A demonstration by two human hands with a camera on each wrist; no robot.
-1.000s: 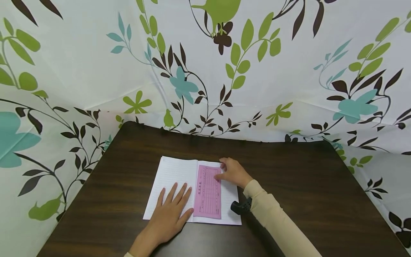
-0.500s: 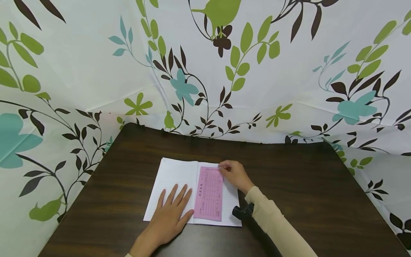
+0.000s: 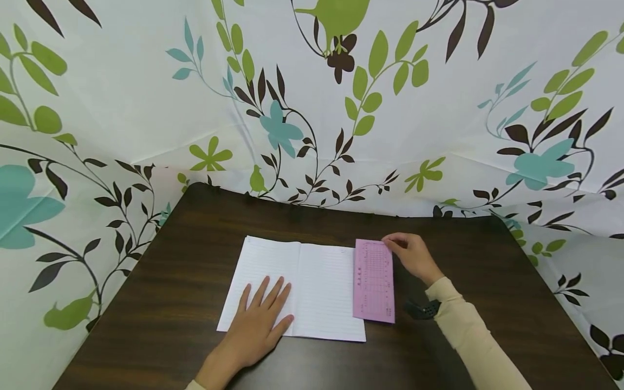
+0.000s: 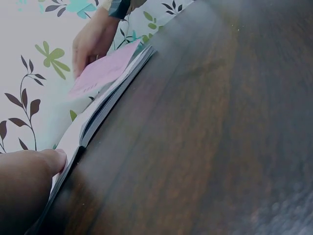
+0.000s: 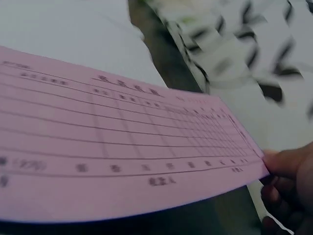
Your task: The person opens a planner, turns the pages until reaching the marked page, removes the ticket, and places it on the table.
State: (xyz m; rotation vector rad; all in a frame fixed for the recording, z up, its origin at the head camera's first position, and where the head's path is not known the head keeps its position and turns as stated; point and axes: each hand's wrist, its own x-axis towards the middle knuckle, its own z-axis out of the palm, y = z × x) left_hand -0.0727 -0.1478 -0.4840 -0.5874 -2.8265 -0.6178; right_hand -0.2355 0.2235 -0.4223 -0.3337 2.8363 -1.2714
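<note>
An open lined notebook [image 3: 326, 292] lies on the dark wooden table. My left hand [image 3: 255, 325] rests flat with spread fingers on its left page, the thumb by the centre fold. My right hand [image 3: 411, 254] pinches the upper right corner of a pink printed form [image 3: 374, 281] between thumb and fingers. The form overlaps the notebook's right edge in the head view and reaches out past it. Close up in the right wrist view, the pink form [image 5: 127, 147] shows ruled lines and a table grid, with the thumb on its corner. In the left wrist view the form [image 4: 107, 68] is above the page.
The dark wood table [image 3: 463, 271] extends to both sides of the notebook. A white cloth [image 3: 312, 108] with leaf, flower and bird prints hangs along the back and sides. A black strap device [image 3: 423, 309] sits on the right wrist.
The pink form was on the notebook's right page. My right hand has gripped its top corner and moved it rightward, uncovering most of that page. My left hand has stayed in place.
</note>
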